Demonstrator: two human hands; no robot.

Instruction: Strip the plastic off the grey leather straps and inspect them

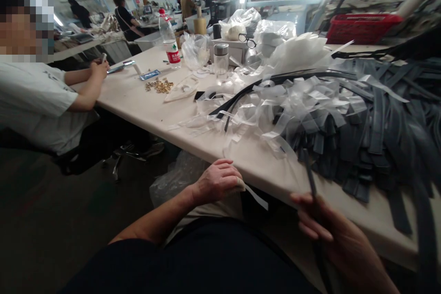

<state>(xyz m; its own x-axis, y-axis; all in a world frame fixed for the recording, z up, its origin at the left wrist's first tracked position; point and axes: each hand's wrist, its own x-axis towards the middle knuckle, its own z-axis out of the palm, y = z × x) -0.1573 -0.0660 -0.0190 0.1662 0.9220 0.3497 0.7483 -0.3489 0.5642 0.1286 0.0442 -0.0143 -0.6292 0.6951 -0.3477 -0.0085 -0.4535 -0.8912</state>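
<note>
My left hand (220, 179) is closed at the table's front edge, and a whitish strip (257, 197) sticks out of its fist to the right. To the right, my right hand (327, 227) is closed around a long dark strap (309, 174), a little blurred by motion. The strap runs up toward the table and down past my wrist. Ahead of my hands lies a heap of translucent white strips (275, 105). Many dark grey straps (375, 133) are piled to its right, some hanging over the edge.
The beige table (138, 105) holds small gold metal pieces (160, 86), a water bottle (168, 41), a glass jar (221, 59) and plastic bags (275, 36). A red basket (361, 27) stands behind. A co-worker (37, 101) sits at the left.
</note>
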